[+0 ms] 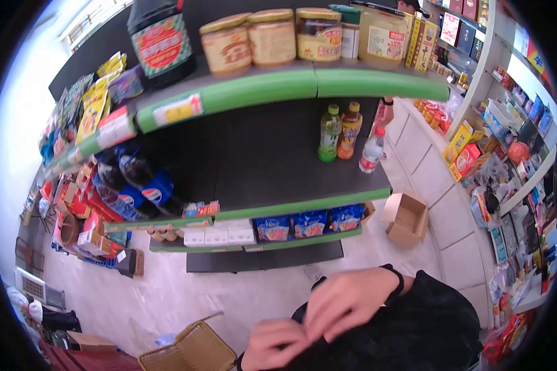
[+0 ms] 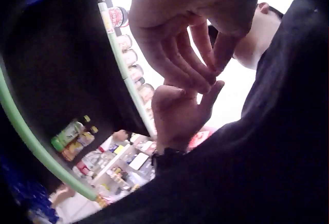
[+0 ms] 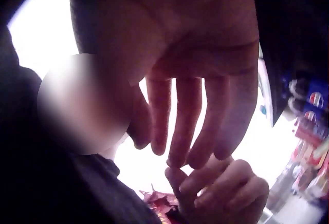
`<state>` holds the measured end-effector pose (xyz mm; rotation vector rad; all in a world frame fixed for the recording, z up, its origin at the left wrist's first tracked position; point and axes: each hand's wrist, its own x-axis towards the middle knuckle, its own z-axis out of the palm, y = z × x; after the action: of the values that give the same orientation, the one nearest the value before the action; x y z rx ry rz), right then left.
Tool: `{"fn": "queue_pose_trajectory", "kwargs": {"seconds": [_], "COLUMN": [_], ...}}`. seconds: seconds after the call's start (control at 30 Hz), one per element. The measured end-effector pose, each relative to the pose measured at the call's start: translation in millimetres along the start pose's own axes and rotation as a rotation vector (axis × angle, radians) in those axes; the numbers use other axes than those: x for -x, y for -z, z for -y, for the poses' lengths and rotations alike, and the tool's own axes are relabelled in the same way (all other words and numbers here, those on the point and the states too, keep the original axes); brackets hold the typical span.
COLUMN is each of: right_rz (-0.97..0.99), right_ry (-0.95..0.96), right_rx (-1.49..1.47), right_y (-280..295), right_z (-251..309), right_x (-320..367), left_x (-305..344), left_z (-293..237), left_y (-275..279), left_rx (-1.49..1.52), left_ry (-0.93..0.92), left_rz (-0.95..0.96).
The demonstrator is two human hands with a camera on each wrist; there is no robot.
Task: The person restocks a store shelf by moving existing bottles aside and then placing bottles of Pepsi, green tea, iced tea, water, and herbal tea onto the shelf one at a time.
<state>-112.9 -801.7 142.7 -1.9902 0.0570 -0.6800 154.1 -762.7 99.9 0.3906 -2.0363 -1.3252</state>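
Low in the head view, my two hands meet in front of my dark-clothed body. The right hand (image 1: 353,300), with a black band at its wrist, reaches down over the left hand (image 1: 277,343), fingertips right at its fingers. In the right wrist view the right hand's fingers (image 3: 189,113) hang nearly straight, above the loosely bent left hand (image 3: 229,190). No object shows between them. Ahead of the hands, a shelf (image 1: 247,179) bears a green drink bottle (image 1: 330,135), an orange drink bottle (image 1: 349,133) and a clear bottle with a red cap (image 1: 371,151).
Jars (image 1: 271,38) line the green-edged upper shelf. Large Pepsi bottles (image 1: 148,176) lie at the shelf's left, with blue snack bags (image 1: 309,224) below. An open cardboard box (image 1: 405,219) and a woven chair (image 1: 189,349) stand on the floor. Stocked shelving (image 1: 507,161) runs along the right.
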Motion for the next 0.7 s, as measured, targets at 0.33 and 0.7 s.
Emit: {"fn": "queue_pose_trajectory", "kwargs": {"seconds": [0.33, 0.7], "right_rz": [-1.121, -0.995], "right_ry": [-0.631, -0.496], "right_rx": [0.711, 0.925], "right_y": [224, 274], "right_z": [-72, -209], "right_x": [64, 134], "left_x": [-260, -347], "left_z": [174, 237], "left_y": [27, 39], "left_rx": [0.072, -0.059], "left_ry": [0.298, 0.238], "left_rz": [-0.425, -0.472]}}
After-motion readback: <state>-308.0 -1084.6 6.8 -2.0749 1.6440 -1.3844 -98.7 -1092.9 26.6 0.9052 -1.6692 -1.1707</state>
